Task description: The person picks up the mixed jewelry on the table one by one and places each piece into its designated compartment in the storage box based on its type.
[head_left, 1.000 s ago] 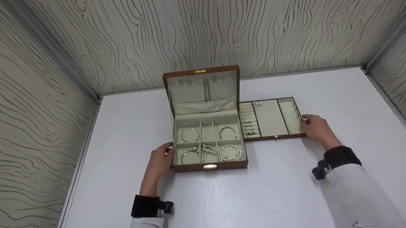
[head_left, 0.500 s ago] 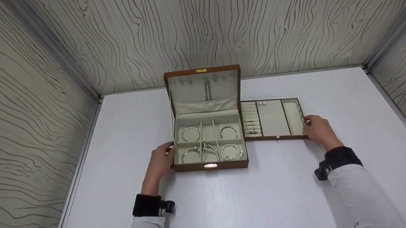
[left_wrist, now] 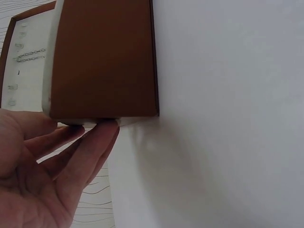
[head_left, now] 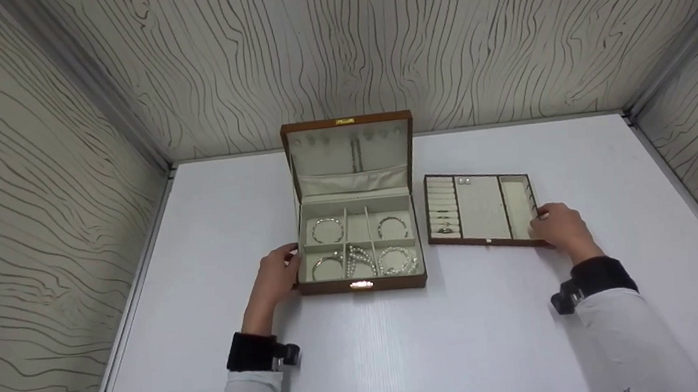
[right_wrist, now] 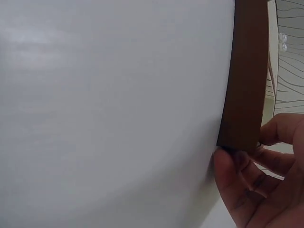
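A brown jewelry box (head_left: 361, 286) stands with its lid (head_left: 319, 154) raised; its cream compartments hold several bracelets and pearl strands (head_left: 397, 260), and a chain (head_left: 356, 155) hangs inside the lid. Against the box's left side rests my left hand (head_left: 276, 274), its fingers (left_wrist: 90, 152) mostly straight on the side wall in the left wrist view. To the right, a shallow jewelry tray (head_left: 482, 209) bears rings (head_left: 444, 215) in ring slots and a pair of pearl earrings (head_left: 463, 180). My right hand (head_left: 562, 230) pinches the tray's right end, fingers (right_wrist: 227, 173) at its corner.
Everything lies on a white table (head_left: 415, 350). Patterned panels (head_left: 334, 44) rise behind and at both sides, joined by grey metal strips. A narrow strip of table shows between box and tray.
My right hand has drawn the tray rightward and slightly nearer, away from the box's side, opening a gap. The box and my left hand have stayed in place.
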Demonstrator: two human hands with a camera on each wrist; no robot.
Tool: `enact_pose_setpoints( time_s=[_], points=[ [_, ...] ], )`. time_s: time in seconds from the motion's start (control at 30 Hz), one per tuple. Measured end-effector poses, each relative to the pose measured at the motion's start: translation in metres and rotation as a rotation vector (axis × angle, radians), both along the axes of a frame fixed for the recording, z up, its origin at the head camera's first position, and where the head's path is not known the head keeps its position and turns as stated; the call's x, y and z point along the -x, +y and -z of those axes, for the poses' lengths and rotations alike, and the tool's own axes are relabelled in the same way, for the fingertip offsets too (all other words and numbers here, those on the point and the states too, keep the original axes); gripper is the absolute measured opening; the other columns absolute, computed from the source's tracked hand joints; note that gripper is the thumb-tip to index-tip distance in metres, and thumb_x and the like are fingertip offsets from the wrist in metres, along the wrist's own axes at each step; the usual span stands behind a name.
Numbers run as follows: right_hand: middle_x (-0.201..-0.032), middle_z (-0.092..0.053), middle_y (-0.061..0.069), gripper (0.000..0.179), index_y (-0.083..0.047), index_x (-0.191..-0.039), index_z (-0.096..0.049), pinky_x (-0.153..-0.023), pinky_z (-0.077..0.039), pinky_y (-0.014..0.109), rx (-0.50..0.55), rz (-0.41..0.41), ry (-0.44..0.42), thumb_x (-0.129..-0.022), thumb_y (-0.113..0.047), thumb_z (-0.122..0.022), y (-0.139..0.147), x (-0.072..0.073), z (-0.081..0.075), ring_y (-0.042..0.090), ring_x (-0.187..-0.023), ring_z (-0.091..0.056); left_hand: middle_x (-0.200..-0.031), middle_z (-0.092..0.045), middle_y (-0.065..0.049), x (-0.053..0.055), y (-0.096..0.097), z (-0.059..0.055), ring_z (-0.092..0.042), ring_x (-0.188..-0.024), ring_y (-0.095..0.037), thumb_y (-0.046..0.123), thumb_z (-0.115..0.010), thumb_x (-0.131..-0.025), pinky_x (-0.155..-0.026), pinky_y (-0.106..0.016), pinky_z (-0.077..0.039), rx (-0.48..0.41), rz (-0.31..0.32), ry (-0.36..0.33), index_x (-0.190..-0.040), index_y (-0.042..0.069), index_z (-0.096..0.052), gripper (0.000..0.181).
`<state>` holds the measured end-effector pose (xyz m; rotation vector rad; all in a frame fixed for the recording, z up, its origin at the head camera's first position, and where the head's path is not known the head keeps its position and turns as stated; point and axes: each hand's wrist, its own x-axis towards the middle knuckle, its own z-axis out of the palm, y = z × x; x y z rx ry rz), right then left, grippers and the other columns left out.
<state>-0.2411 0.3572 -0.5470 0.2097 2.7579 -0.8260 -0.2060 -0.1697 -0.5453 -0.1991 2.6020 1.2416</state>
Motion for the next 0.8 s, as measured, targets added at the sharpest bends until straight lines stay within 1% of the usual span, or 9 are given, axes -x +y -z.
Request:
enact_pose_setpoints(
  time_s=[0.17, 0.27, 0.33, 0.4, 0.5, 0.67, 0.7, 0.8],
  points=[
    [-0.124, -0.053, 0.038, 0.054, 0.017, -0.134, -0.046, -0.078, -0.048, 0.047, -0.001, -0.005, -0.003, -0.089, -0.014, -0.05, 0.003, 0.001, -0.002, 0.043, -0.096, -0.056, -0.112, -0.063, -0.015, 0.0, 0.0, -0.001, -0.064, -0.087, -0.023, 0.017, -0.051, -0.102, -0.063, -0.031, -0.056, -0.017, -0.004, -0.009, -0.138, 0.002, -0.054, 0.038],
    [-0.124, -0.052, 0.038, 0.055, 0.017, -0.134, -0.044, -0.081, -0.047, 0.049, 0.008, -0.026, -0.012, -0.089, -0.013, -0.052, 0.005, 0.001, -0.003, 0.043, -0.098, -0.054, -0.112, -0.063, -0.015, 0.001, -0.001, -0.001, -0.064, -0.089, -0.023, 0.017, -0.051, -0.103, -0.064, -0.031, -0.056, -0.023, -0.002, -0.012, -0.138, 0.002, -0.053, 0.039],
    [-0.117, -0.056, 0.037, 0.055, 0.018, -0.133, -0.044, -0.079, -0.049, 0.045, 0.029, -0.039, -0.023, -0.089, -0.012, -0.054, 0.007, 0.0, -0.004, 0.04, -0.094, -0.056, -0.112, -0.063, -0.015, 0.001, -0.001, -0.002, -0.064, -0.089, -0.023, 0.017, -0.051, -0.103, -0.064, -0.032, -0.056, -0.027, -0.001, -0.013, -0.138, 0.002, -0.053, 0.039],
    [-0.11, -0.059, 0.035, 0.055, 0.019, -0.132, -0.043, -0.074, -0.051, 0.041, 0.063, -0.046, -0.038, -0.088, -0.011, -0.057, 0.008, 0.0, -0.005, 0.034, -0.088, -0.06, -0.112, -0.063, -0.015, 0.001, -0.001, -0.001, -0.064, -0.088, -0.022, 0.017, -0.051, -0.103, -0.064, -0.032, -0.055, -0.029, 0.0, -0.013, -0.138, 0.002, -0.053, 0.039],
    [-0.104, -0.061, 0.032, 0.055, 0.02, -0.132, -0.043, -0.067, -0.052, 0.036, 0.087, -0.051, -0.049, -0.088, -0.01, -0.058, 0.01, -0.003, -0.005, 0.028, -0.081, -0.063, -0.111, -0.063, -0.014, 0.001, -0.002, 0.0, -0.064, -0.088, -0.023, 0.017, -0.052, -0.103, -0.063, -0.032, -0.056, -0.042, -0.003, -0.009, -0.138, 0.002, -0.054, 0.038],
    [-0.11, -0.061, 0.034, 0.055, 0.02, -0.132, -0.043, -0.076, -0.05, 0.04, 0.073, -0.051, -0.045, -0.09, -0.011, -0.055, 0.01, -0.007, -0.007, 0.029, -0.084, -0.065, -0.111, -0.063, -0.015, 0.0, -0.003, 0.002, -0.064, -0.087, -0.024, 0.016, -0.051, -0.103, -0.063, -0.032, -0.056, -0.076, -0.01, -0.011, -0.138, 0.002, -0.053, 0.039],
    [-0.111, -0.06, 0.035, 0.054, 0.02, -0.133, -0.043, -0.076, -0.051, 0.04, 0.079, -0.046, -0.048, -0.09, -0.011, -0.055, 0.01, -0.008, -0.008, 0.028, -0.083, -0.066, -0.111, -0.062, -0.015, 0.0, -0.003, 0.002, -0.064, -0.087, -0.025, 0.016, -0.051, -0.102, -0.062, -0.032, -0.056, -0.08, -0.011, -0.013, -0.139, 0.002, -0.052, 0.039],
    [-0.111, -0.06, 0.035, 0.054, 0.02, -0.134, -0.042, -0.069, -0.054, 0.037, 0.11, -0.014, -0.049, -0.091, -0.011, -0.053, 0.009, -0.011, -0.009, 0.023, -0.076, -0.066, -0.11, -0.062, -0.015, 0.002, -0.004, 0.003, -0.064, -0.086, -0.024, 0.016, -0.051, -0.103, -0.062, -0.032, -0.056, -0.086, -0.009, -0.017, -0.139, 0.002, -0.052, 0.039]
  ],
)
